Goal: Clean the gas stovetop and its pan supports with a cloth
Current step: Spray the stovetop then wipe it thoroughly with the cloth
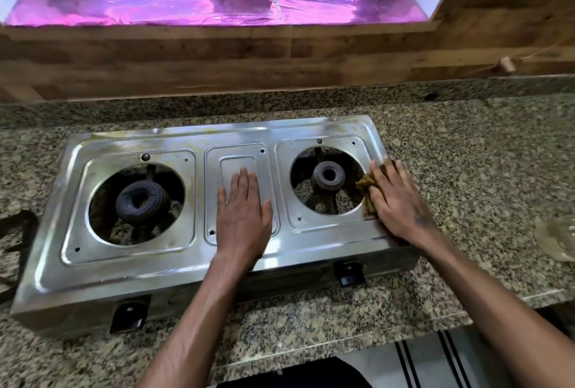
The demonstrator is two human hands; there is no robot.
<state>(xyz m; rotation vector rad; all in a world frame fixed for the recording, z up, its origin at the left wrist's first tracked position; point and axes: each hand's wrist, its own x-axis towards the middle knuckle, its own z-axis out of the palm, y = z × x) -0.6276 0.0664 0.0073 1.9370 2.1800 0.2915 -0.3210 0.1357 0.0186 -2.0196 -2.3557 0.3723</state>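
- Head view looks down on a steel two-burner gas stovetop (174,145) sitting on a granite counter (466,154); every place below is given relative to this stovetop.
- Pan supports are off both burner openings; a dark frame at the stovetop's left edge (12,232) may be one of them, though too little of it shows to be sure.
- Yellowish smears show along the back rim and around the left burner (141,199), so my judgement is that the wiping is partway: the left half and the supports are yet to be done.
- Right hand (395,204) lies flat, fingers straight, pressing a brownish cloth (365,184) onto the stovetop's right edge, just beside the right burner (328,174).
- Left hand (242,216) rests palm-down with fingers spread on the centre panel between the two burners, holding nothing; it seems to steady the stovetop.
- Both forearms reach in from the front edge, the right one angled across the front right knob (348,272).
- A clear, blurred object lies on the counter well right of the stovetop (557,238).
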